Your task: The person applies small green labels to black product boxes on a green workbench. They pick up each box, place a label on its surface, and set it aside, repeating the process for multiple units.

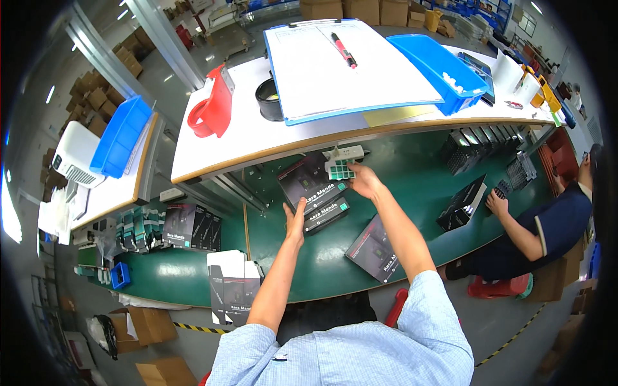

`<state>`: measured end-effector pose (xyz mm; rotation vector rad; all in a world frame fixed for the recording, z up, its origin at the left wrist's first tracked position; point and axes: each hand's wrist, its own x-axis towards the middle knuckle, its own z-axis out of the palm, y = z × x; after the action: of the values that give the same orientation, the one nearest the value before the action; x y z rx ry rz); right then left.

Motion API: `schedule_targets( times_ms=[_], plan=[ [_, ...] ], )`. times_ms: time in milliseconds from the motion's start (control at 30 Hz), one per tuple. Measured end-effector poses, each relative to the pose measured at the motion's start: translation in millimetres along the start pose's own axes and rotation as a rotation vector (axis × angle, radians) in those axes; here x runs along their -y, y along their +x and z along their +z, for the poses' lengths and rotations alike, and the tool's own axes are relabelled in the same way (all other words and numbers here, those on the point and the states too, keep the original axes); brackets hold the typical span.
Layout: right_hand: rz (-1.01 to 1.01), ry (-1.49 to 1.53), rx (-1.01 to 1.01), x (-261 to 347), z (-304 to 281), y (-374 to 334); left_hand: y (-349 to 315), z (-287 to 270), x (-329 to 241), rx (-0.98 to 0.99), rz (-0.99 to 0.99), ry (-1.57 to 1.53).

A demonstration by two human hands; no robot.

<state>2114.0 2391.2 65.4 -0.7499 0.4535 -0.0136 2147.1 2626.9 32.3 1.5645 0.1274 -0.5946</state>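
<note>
My left hand point(295, 219) rests flat against the near edge of a stack of black product boxes point(313, 190) on the green worktable point(425, 186). My right hand point(364, 181) reaches to the stack's far right corner and holds a small white and green item point(339, 168) with its fingers. Another black box point(375, 249) lies flat on the green surface to the right of my right forearm.
A white upper shelf point(257, 135) carries a blue clipboard with a red pen point(344, 50), a blue bin point(438, 63), a red tape dispenser point(212, 106) and a black tape roll point(268, 99). More black boxes point(192, 227) stand at left. A seated person point(547, 222) works at right.
</note>
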Motion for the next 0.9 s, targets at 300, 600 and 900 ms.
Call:
schedule_targets(
  times_ms=[300,600,900],
  plan=[
    [0.160,0.111,-0.225,-19,19,6,4,-6,-37,0.335,-0.208,-0.273],
    [0.090,0.180,-0.119,6,31,32,24,-10,-74,0.256,-0.104,-0.216],
    [0.086,0.136,-0.092,-14,36,15,-5,-21,-63,0.220,-0.151,-0.235]
  ],
)
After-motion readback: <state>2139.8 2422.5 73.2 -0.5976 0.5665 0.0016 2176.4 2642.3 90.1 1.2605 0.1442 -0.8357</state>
